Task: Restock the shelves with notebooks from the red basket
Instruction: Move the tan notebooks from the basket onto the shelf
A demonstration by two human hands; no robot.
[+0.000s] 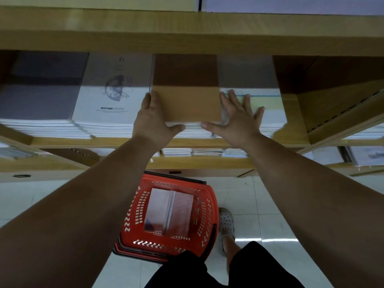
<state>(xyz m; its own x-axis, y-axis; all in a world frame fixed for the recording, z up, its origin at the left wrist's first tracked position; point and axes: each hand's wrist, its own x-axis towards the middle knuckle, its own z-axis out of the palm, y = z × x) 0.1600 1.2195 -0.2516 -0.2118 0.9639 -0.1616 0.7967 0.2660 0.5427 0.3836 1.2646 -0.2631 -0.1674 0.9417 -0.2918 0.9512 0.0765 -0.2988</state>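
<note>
A stack of notebooks with a brown kraft cover lies on the middle wooden shelf. My left hand presses its left edge, thumb on the near edge. My right hand lies flat with fingers spread, thumb at the near right corner, palm partly over the neighbouring green-striped stack. Neither hand wraps around the stack. The red basket stands on the floor below, and a few notebooks with reddish covers lie inside it.
White notebooks printed "DARING" and grey ones fill the shelf to the left. An upper shelf board overhangs the stacks. Lower shelves hold more stacks. My foot in a grey clog is beside the basket on the tiled floor.
</note>
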